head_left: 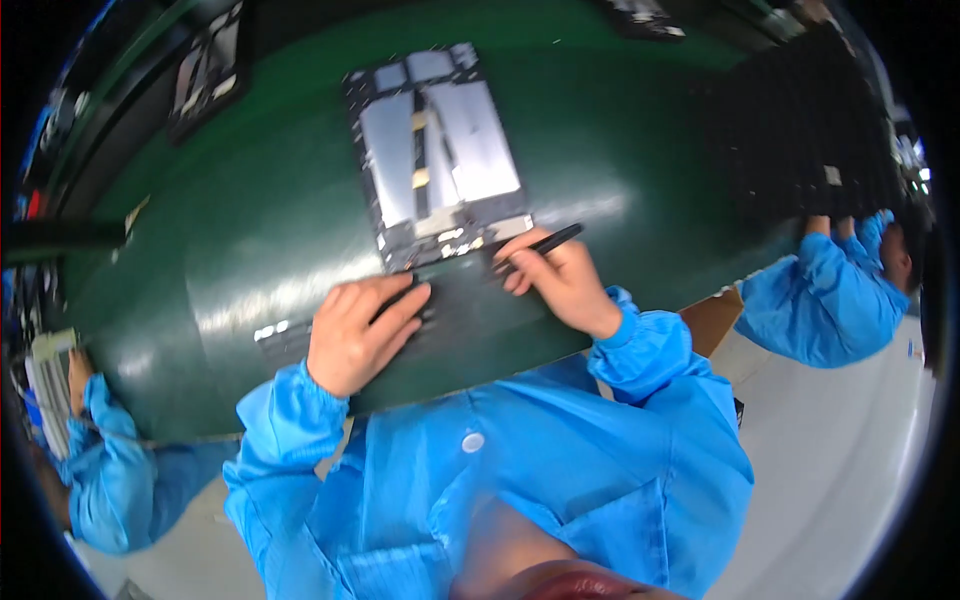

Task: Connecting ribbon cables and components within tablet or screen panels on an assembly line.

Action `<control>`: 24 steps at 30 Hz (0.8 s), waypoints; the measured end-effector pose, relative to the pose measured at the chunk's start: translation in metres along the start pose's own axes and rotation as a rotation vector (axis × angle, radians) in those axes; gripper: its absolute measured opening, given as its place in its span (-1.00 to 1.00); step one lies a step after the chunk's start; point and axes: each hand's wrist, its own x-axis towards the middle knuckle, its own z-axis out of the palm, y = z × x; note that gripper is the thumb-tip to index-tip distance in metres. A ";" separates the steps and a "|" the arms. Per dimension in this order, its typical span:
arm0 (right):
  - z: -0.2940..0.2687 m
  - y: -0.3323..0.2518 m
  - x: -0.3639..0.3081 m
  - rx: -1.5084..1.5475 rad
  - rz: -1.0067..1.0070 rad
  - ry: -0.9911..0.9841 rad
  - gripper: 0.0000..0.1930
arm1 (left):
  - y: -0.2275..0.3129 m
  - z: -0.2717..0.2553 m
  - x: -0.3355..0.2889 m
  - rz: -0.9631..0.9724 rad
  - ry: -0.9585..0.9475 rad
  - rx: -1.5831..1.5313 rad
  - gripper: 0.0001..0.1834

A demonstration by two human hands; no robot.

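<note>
An opened tablet (488,150) lies on the green table ahead of me. Its inside shows silver battery panels, a dark ribbon cable with yellow tape, and small boards along the near edge. Close to the tablet's lower right corner, my right hand (565,285) pinches a slim black pen-like tool (556,239), slanted up to the right. My left hand (358,330) lies with fingers stretched toward the tablet's near left corner, above a dark flat strip (280,342). Whether its fingertips touch the tablet, I cannot tell.
A similar opened device (212,70) lies at the far left, and another (645,18) at the far edge. To the right stands a large stack of black trays (800,130). Co-workers in blue sleeves sit at both sides, one at the left (125,470), one at the right (830,300).
</note>
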 end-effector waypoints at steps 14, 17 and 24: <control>0.029 -0.020 0.000 -0.316 -0.175 -0.160 -0.86 | 0.025 0.015 -0.031 0.167 -0.203 0.097 -0.45; 0.032 -0.022 0.001 -0.314 -0.162 -0.150 -0.84 | 0.027 0.013 -0.030 0.173 -0.222 0.129 -0.46; 0.038 -0.019 0.006 -0.351 -0.170 -0.154 -0.82 | 0.028 0.013 -0.029 0.148 -0.246 0.156 -0.44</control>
